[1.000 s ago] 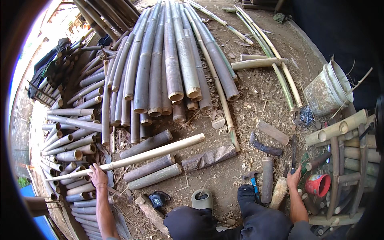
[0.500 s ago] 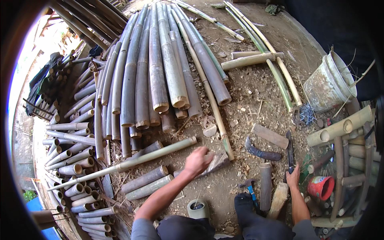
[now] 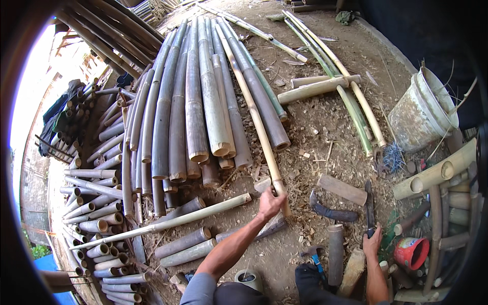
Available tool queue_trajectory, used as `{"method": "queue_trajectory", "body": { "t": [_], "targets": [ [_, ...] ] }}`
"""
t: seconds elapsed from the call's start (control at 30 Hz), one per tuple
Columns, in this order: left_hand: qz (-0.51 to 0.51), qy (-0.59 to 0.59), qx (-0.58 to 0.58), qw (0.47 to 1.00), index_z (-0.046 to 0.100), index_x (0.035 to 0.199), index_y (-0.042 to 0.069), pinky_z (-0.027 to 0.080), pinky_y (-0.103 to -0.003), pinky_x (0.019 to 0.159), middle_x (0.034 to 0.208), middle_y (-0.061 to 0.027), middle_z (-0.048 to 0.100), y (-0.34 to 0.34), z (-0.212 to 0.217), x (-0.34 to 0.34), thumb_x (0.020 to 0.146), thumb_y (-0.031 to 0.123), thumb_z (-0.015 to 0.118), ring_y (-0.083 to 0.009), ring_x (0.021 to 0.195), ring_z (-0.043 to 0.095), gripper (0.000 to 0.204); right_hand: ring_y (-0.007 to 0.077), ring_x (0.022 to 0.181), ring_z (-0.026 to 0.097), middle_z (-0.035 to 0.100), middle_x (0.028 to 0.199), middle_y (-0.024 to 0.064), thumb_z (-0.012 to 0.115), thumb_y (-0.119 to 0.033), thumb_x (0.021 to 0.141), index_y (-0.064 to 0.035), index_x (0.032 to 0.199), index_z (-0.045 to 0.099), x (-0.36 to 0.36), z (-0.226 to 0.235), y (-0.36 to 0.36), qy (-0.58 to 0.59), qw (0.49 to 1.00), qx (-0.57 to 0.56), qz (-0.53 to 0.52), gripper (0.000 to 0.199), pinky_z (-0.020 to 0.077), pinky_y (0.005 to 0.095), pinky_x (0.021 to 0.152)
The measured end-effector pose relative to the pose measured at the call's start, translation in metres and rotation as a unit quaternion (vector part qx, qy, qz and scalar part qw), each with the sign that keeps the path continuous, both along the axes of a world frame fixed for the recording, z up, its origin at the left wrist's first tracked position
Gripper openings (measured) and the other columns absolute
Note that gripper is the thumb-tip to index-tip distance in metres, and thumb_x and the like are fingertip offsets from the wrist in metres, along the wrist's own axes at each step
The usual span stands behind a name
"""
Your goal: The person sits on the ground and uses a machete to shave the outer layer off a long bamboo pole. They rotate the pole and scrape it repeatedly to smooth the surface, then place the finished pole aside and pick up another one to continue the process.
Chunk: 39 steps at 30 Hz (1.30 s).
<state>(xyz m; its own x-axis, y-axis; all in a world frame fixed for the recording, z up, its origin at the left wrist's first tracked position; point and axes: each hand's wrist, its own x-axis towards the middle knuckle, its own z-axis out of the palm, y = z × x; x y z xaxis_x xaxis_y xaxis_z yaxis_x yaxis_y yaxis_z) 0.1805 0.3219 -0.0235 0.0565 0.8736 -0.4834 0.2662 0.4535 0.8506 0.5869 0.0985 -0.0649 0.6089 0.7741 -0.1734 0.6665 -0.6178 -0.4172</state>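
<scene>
My left hand is closed around a slim yellowish bamboo pole near its lower end. The pole slants away over a spread of thicker grey-brown bamboo poles. At the right, my right hand grips the dark handle of a machete, its blade pointing away from me. Between the hands lie a curved blade with a dark handle and a short bamboo piece. A blue-handled hammer lies by my foot, beside an upright-pointing bamboo length and a pale split block.
Stacked bamboo lengths fill the left side, with a long pole lying in front. A dirty white bucket, a red pot and a bamboo frame stand at the right. Wood chips litter the dirt floor.
My left hand has moved right and slightly forward and taken hold of the slim bamboo pole near its lower end. My right hand stays on the machete. The whole view has shifted a little.
</scene>
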Motion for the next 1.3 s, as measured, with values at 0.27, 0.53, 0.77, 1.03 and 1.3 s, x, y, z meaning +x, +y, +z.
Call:
{"method": "queue_trajectory", "body": {
  "t": [0.27,0.53,0.77,1.03,1.3],
  "targets": [
    [0.18,-0.485,-0.084,0.852,0.046,0.127,0.006,0.042,-0.026,0.042,0.071,0.0019,0.045,-0.033,0.137,-0.086,0.096,0.04,0.055,-0.0071,0.054,0.045,0.047,0.0444,0.132,0.04,0.042,0.142,0.0273,0.069,-0.003,0.081,-0.002,0.149,0.026,0.002,0.002,-0.003,0.004,1.0,-0.001,-0.009,0.08,0.033,0.0482,0.111],
    [0.149,-0.219,-0.018,0.964,0.046,0.114,0.005,0.041,-0.027,0.038,0.063,0.001,0.045,-0.171,0.157,-0.114,0.086,0.013,0.069,-0.0094,0.046,0.044,0.038,0.0419,0.137,0.035,0.036,0.148,0.026,0.069,-0.007,0.083,-0.0029,0.15,0.025,-0.003,0.002,0.006,0.013,1.0,-0.016,0.003,0.08,0.0304,0.0462,0.115],
    [0.082,-0.227,-0.009,0.97,0.047,0.117,0.004,0.039,-0.026,0.039,0.064,-0.0004,0.05,-0.218,0.129,-0.126,0.089,0.001,0.066,-0.0098,0.046,0.046,0.034,0.0427,0.131,0.041,0.042,0.141,0.026,0.069,-0.004,0.081,-0.0042,0.149,0.025,-0.007,0.015,0.005,-0.025,0.998,-0.066,-0.002,0.08,0.0356,0.0474,0.11],
    [-0.075,-0.305,-0.114,0.943,0.047,0.129,0.001,0.042,-0.026,0.044,0.07,-0.0035,0.053,-0.204,0.167,-0.111,0.094,0.012,0.059,-0.0121,0.049,0.05,0.039,0.0441,0.116,0.053,0.055,0.129,0.0256,0.061,-0.02,0.087,-0.0018,0.142,0.036,-0.034,0.066,0.002,-0.044,0.996,-0.067,-0.024,0.063,0.0451,0.0504,0.096],
    [-0.153,-0.054,-0.099,0.982,0.049,0.114,0.004,0.055,-0.03,0.052,0.081,-0.0072,0.06,-0.149,0.198,-0.069,0.098,0.051,0.055,-0.014,0.064,0.061,0.051,0.0388,0.083,0.064,0.065,0.091,0.0213,0.065,-0.031,0.09,-0.0008,0.105,0.062,-0.08,0.154,-0.04,0.131,0.986,0.099,0.032,0.034,0.0484,0.0466,0.075]
  ]
}}
